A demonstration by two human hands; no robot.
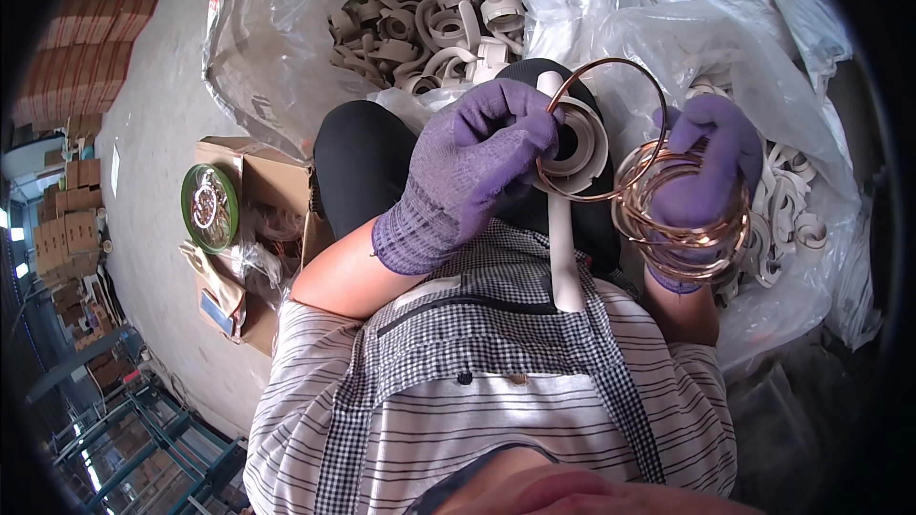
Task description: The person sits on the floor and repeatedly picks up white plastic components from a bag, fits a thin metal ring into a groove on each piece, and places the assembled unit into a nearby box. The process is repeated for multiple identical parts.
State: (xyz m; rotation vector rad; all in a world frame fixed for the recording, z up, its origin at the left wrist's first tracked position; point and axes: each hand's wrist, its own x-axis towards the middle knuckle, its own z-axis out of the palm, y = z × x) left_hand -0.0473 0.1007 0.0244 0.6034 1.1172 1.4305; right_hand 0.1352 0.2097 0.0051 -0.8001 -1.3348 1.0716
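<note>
Both my hands wear purple knit gloves. The fingertips of my left hand (468, 157) are closed on one thin copper-coloured ring (613, 60). Behind that ring, over my lap, is an off-white plastic part (563, 262) with a round hollow collar and a long straight arm. My left fingers lie against its collar; how firmly they grip it is hidden. A loose bundle of copper-coloured rings (682, 262) hangs around the curled fingers of my right hand (711, 162). The single ring overlaps the bundle's left side.
Ahead, a clear plastic bag (277, 29) holds many off-white plastic parts (429, 29). Similar curved parts (782, 219) lie in plastic sheeting at my right. A cardboard box (277, 181) with a green-rimmed round container (210, 208) stands at left. Stacked cartons (95, 29) are farther off.
</note>
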